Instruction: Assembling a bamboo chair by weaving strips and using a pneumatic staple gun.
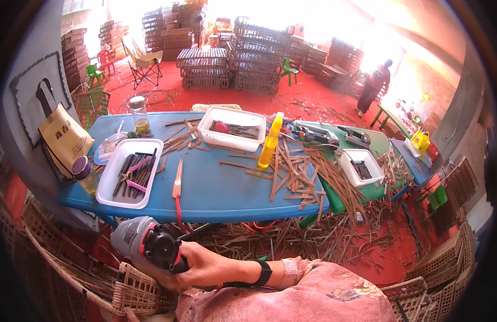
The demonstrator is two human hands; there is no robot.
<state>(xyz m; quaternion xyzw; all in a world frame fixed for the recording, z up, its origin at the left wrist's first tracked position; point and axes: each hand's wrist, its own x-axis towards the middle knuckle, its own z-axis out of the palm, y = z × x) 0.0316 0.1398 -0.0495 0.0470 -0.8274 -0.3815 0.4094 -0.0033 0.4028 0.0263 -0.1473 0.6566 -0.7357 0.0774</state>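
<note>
My right hand (203, 263), with a black band on the wrist, is wrapped round the grip of a grey and black pneumatic nail gun (152, 244). The gun's head is over a woven rattan-like basket (136, 287) at the lower left; its nose is hidden. Only some fingers of my left hand (131, 315) show at the bottom edge, closed on the basket's side. Just beyond the gun, a pointed tool with a pale orange body (177, 180) lies on the blue table (200, 206), and a red hose (180, 214) hangs from the edge there.
On the table stand white trays (158, 185) of dark strips, a yellow bottle (270, 142), a glass jar (139, 115) and scattered brown strips (294, 172). Stacked crates (254, 59) fill the back. A person (374, 86) stands far right. Loose strips litter the red floor (385, 263).
</note>
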